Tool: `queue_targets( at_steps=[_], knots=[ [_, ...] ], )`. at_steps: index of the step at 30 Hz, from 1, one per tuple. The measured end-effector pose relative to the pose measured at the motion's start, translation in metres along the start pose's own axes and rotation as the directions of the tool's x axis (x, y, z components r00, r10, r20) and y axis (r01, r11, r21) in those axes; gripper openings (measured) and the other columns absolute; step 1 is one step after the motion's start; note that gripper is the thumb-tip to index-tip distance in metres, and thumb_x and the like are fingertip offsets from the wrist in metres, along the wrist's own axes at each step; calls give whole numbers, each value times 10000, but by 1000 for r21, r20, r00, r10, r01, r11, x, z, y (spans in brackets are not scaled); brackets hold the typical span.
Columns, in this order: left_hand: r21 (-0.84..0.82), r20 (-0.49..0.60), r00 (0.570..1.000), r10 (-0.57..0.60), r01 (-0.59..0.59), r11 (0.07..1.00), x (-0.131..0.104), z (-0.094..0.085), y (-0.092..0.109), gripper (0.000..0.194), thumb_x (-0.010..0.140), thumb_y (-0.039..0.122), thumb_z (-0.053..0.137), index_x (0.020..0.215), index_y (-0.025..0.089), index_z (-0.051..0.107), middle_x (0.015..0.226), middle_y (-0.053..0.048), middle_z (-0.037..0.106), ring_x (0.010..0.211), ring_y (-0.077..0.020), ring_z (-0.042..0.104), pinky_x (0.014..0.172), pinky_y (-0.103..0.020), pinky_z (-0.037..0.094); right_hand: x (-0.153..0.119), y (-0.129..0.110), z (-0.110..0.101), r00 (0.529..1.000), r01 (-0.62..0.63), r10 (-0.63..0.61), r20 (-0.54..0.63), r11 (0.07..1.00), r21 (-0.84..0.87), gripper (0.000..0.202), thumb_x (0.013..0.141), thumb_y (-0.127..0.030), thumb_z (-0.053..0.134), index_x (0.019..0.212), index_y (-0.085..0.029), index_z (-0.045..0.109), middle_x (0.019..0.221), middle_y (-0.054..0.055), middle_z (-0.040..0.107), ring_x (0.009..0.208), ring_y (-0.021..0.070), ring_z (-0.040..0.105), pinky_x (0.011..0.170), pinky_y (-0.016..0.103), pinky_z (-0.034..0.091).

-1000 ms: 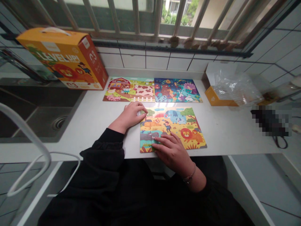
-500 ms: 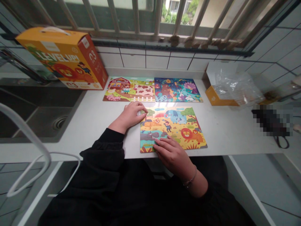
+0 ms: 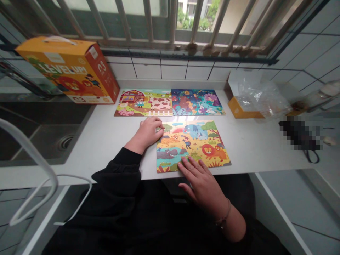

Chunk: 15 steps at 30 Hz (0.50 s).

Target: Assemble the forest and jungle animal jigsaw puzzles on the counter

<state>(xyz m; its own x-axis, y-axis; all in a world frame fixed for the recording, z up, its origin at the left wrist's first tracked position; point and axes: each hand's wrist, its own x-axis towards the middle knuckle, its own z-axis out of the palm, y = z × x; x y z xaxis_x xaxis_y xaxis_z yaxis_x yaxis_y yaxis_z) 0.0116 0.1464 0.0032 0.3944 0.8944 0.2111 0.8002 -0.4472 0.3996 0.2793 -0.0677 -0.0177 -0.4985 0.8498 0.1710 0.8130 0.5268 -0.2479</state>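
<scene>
An assembled jigsaw puzzle [image 3: 195, 150] with an elephant, lions and a hippo lies flat on the counter in front of me. My left hand [image 3: 150, 131] rests at its upper left corner, with bent fingers and thumb closed against the edge. My right hand [image 3: 200, 177] is open over the lower edge, fingertips on the puzzle and thumb held apart below the counter edge. Behind it lie a farm puzzle [image 3: 145, 102] with a cow and a dark blue night-forest puzzle [image 3: 198, 102], side by side and both assembled.
An orange puzzle box [image 3: 69, 72] stands at the back left beside a dark sink [image 3: 32, 138]. At the back right sits an open carton [image 3: 244, 110] with clear plastic wrap [image 3: 261, 95]. A white cable [image 3: 50, 170] loops at the left. Window bars [image 3: 148, 21] rise behind.
My right hand has drawn back and to the right, its fingers leaving the hippo area and spreading. My left hand stays at the puzzle's corner. The view has shifted slightly.
</scene>
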Motion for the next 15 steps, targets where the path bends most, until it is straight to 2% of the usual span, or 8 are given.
queue_targets(
  at_steps=[3, 6, 9, 11, 15],
  knots=[
    [65, -15, 1000, 25, -24, 998, 0, 10, 12, 146, 974, 229, 607, 1024, 196, 740, 1331, -143, 727, 1279, -325, 643, 1136, -501, 502, 5, 13, -3, 997, -73, 74, 7, 996, -52, 662, 1123, -446, 609, 1730, -227, 460, 1807, 127, 401, 1667, 398, 402, 1305, 667, 407],
    [148, 7, 999, 50, -51, 988, -5, 24, 29, 288, 1016, 215, 529, 1207, 113, 718, 1442, -239, 688, 1392, -350, 612, 1232, -500, 470, 15, 29, -5, 986, -164, 167, 20, 981, -100, 657, 1133, -478, 569, 1738, -249, 456, 1833, 132, 344, 1680, 424, 365, 1300, 705, 382],
    [210, 39, 999, 35, -43, 977, -14, 40, 46, 468, 1087, 298, 474, 1432, 23, 629, 1645, -308, 549, 1586, -382, 484, 1355, -533, 339, 30, 47, -8, 967, -237, 247, 65, 963, -129, 682, 1153, -527, 491, 1771, -257, 390, 1857, 116, 290, 1703, 409, 320, 1331, 712, 319],
    [217, 59, 998, -4, -9, 976, -21, 47, 56, 605, 1112, 387, 465, 1576, 3, 521, 1732, -310, 455, 1680, -398, 362, 1388, -559, 272, 41, 58, -10, 950, -284, 299, 92, 947, -147, 705, 1160, -562, 436, 1784, -246, 357, 1869, 113, 255, 1721, 396, 275, 1351, 708, 274],
    [240, 107, 991, -79, 51, 969, -30, 52, 72, 797, 1108, 501, 472, 1716, -1, 352, 1830, -304, 269, 1734, -434, 229, 1406, -587, 208, 65, 71, -10, 920, -353, 374, 113, 920, -171, 764, 1149, -623, 380, 1799, -226, 317, 1879, 123, 214, 1741, 389, 207, 1365, 733, 189]
  ],
)
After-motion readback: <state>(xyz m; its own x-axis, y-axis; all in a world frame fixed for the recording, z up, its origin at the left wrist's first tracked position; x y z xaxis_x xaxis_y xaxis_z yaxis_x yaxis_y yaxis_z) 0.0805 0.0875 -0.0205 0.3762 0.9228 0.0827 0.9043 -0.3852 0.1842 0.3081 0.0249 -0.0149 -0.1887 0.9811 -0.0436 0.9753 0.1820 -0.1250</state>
